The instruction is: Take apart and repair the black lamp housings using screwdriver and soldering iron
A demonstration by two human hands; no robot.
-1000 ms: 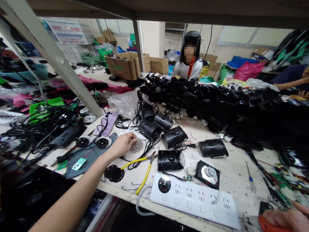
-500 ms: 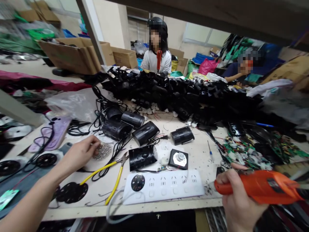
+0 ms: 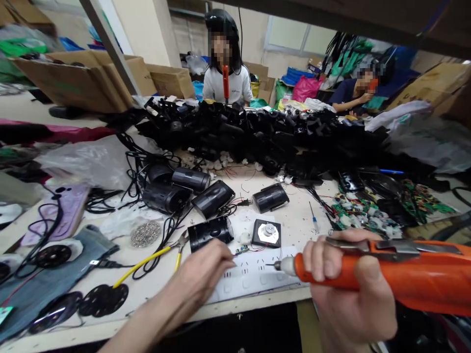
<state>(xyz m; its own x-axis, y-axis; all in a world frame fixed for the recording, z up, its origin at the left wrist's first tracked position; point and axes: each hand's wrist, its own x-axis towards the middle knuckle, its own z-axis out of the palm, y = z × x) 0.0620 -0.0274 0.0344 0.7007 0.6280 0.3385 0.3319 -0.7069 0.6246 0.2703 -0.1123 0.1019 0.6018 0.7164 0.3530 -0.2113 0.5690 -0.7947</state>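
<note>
My right hand (image 3: 349, 294) is wrapped round an orange electric screwdriver (image 3: 419, 279), its thin bit pointing left above a white power strip (image 3: 253, 282). Over the strip's left part is my left hand (image 3: 206, 272), thumb and fingers pinched together; whatever they hold is too small to make out. Just behind that hand lies a glossy black cylindrical housing (image 3: 210, 231). A square black part with a silver motor-like centre (image 3: 267, 233) sits behind the strip. Left of the housing are yellow-handled pliers (image 3: 147, 262), partly covered by my left hand, and a heap of small screws (image 3: 145, 234).
More black cylindrical housings (image 3: 213, 198) lie behind, before a large heap of black parts (image 3: 235, 127). Circuit boards (image 3: 360, 211) and a small screwdriver (image 3: 313, 218) are at right. Black discs (image 3: 105, 300) lie front left. A co-worker (image 3: 228, 83) sits opposite.
My left hand has moved right from the screw heap to above the power strip. The electric screwdriver has turned and come left, its bit now over the strip. The view has shifted somewhat.
</note>
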